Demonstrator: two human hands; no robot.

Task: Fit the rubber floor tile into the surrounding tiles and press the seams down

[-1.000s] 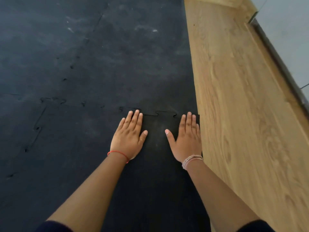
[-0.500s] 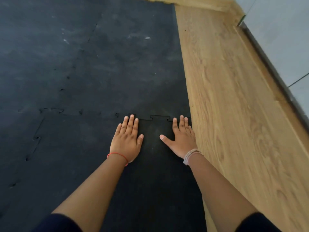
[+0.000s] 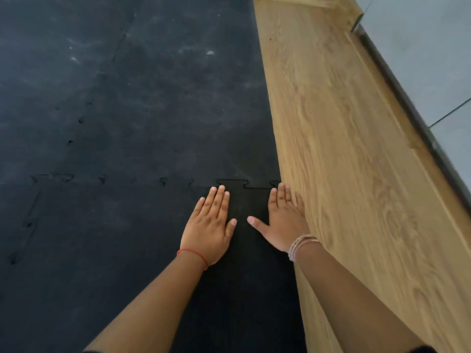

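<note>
A narrow black rubber floor tile [image 3: 242,289] lies at the right edge of the matting, between my arms. Its far end meets the neighbouring black tile [image 3: 178,110] along a jigsaw seam [image 3: 244,184] that shows as a thin dark line. My left hand [image 3: 210,228] rests flat, palm down, fingers together, on the tile's left side just below the seam. My right hand [image 3: 285,220] also lies flat with its thumb spread, on the tile's right edge, its outer fingers over the wooden floor. Neither hand holds anything.
Light wooden floor [image 3: 344,174] runs along the right of the matting, bordered by a dark metal strip [image 3: 397,82] and a grey wall [image 3: 433,47]. More interlocked black tiles [image 3: 76,238] with scuffed, dusty surfaces cover the left.
Both hands stay flat near the seam; the right hand has shifted slightly right onto the tile's edge. The view has tilted a little, showing more floor ahead.
</note>
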